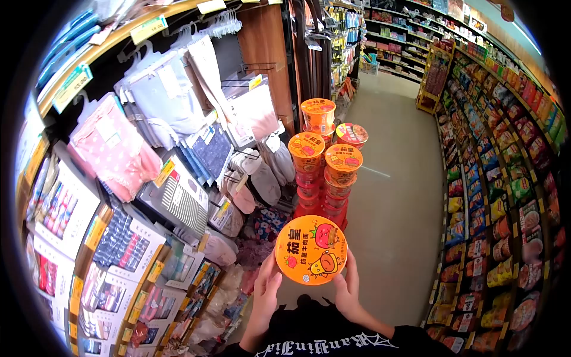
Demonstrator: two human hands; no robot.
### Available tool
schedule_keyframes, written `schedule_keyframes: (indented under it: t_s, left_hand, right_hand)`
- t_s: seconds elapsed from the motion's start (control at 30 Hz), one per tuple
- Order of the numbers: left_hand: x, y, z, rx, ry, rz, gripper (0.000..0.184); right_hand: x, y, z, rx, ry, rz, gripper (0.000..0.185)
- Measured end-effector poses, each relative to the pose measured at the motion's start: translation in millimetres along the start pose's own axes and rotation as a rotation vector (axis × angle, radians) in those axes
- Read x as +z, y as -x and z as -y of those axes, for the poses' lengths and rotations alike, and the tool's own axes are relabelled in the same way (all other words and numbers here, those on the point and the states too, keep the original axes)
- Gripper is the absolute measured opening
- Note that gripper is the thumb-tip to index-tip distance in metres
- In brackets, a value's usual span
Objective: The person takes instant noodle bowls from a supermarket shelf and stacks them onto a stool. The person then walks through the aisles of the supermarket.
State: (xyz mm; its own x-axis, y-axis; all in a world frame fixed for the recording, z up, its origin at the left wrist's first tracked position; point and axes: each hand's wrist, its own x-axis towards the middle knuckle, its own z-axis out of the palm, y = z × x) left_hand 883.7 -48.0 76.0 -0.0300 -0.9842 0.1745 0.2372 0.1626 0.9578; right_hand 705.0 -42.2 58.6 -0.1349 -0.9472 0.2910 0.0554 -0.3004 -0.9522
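An instant noodle cup (312, 250) with a round orange lid, printed with a tomato and a cow, is held between both my hands, close in front of my body. My left hand (266, 285) grips its left side and my right hand (348, 284) its right side, thumbs near the rim. The lid faces up at me and hides the cup's body. Just beyond stand stacks of similar cups: one orange-lidded stack (306, 146) at left, another (344, 157) at right, a taller one (318, 107) behind, and a cup with a red and green lid (352, 133).
On the left, a shelf rack (98, 238) holds boxed underwear, with hanging pink clothing (113, 146) and socks (262, 172). Snack shelves (505, 196) line the right side. The aisle floor (398, 154) runs between them to a yellow display stand (435, 77) farther back.
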Motion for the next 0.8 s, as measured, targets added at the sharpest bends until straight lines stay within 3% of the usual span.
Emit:
schedule_keyframes:
  t_s: [0.1,0.33,0.67,0.8]
  left_hand:
    - [-6,-22,7,-0.032,0.005,0.028,0.056]
    - [9,-84,26,-0.017,-0.094,0.111,0.083]
    - [60,-200,45,0.058,-0.137,0.030,0.084]
    - [89,-256,58,0.133,-0.140,0.125,0.084]
  right_hand:
    - [8,-23,1,0.103,-0.023,0.008,0.056]
    - [5,-91,-27,0.071,0.026,0.013,0.057]
    - [-51,-231,-58,-0.007,0.121,0.201,0.055]
    - [-82,-276,-54,-0.021,0.011,0.127,0.056]
